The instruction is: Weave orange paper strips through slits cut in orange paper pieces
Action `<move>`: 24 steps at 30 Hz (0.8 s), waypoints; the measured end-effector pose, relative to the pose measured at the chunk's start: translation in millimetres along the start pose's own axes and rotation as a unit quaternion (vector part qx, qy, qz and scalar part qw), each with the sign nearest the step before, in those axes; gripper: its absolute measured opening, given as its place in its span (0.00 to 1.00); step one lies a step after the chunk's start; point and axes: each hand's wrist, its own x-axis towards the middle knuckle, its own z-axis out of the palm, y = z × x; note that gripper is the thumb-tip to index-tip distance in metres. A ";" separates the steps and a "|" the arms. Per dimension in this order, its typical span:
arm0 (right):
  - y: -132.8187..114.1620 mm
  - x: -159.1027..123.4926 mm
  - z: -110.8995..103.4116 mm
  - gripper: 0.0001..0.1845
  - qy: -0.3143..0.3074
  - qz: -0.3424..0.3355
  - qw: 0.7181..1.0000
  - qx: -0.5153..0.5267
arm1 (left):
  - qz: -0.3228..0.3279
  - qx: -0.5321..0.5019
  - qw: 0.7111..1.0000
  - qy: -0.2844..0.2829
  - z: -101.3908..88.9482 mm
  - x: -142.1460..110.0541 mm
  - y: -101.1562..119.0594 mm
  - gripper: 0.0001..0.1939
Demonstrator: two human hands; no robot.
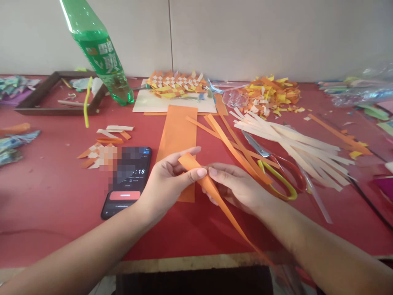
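Note:
My left hand (pixel 176 174) pinches a long orange paper strip (pixel 229 215) near its upper end, thumb on top. Close beside it, my right hand (pixel 229 184) grips the same strip between thumb and fingers. The strip's tail hangs down to the right, past the table's front edge. Under and behind my hands lies a wider orange paper sheet (pixel 179 129), flat on the red table. To the right, several narrow orange strips (pixel 229 141) lie crossed, beside scissors (pixel 285 172) with red and yellow handles. Pale cut strips (pixel 299 143) are fanned out beyond them.
A phone (pixel 129 180) lies left of my left hand, near small woven paper pieces (pixel 95 153). A green bottle (pixel 101 53) stands at the back left by a dark frame (pixel 46 111). Woven orange paper (pixel 176 84) and a scrap pile (pixel 270 96) sit along the wall.

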 end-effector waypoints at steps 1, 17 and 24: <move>0.6 0.9 -1.0 0.17 0.009 -0.006 1.000 0.010 | 0.007 0.014 1.000 0.005 -0.7 0.0 -0.2 0.25; -6.5 2.3 -8.0 0.12 0.011 0.020 0.998 0.062 | 0.022 -0.014 1.000 0.014 0.8 1.9 -5.5 0.09; -3.4 2.2 -6.3 0.09 0.046 -0.058 0.997 -0.004 | -0.059 0.051 0.996 -0.051 6.2 -1.8 -1.3 0.10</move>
